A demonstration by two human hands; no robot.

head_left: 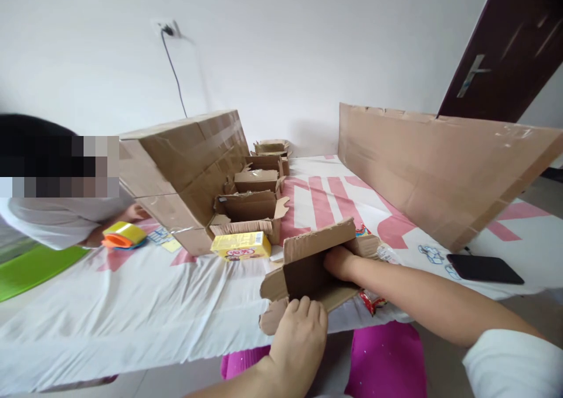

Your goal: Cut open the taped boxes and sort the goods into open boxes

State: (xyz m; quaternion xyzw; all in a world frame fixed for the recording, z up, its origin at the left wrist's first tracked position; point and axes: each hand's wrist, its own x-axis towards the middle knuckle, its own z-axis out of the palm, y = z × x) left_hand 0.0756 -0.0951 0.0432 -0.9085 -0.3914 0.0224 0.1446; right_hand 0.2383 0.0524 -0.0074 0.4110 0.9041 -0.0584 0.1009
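A small open cardboard box [319, 237] lies tilted at the table's near edge, its flaps spread. My left hand [301, 333] is closed over the near edge of that box, fingers curled over the rim. Inside the box is my right hand [341, 263], reaching in from the right; its fingertips are hidden, and I cannot see whether it holds anything. Red snack packets [373, 301] poke out from beneath and behind the box on the right. Just to the left stands a yellow printed carton [241, 247], in front of the row of boxes.
Several open cardboard boxes [250, 207] run back in a row along a tall cardboard partition [189, 175]. Another cardboard panel [440, 169] stands on the right, near a black phone [486, 268]. A person [57, 216] sits at the left by a yellow and orange object [124, 235].
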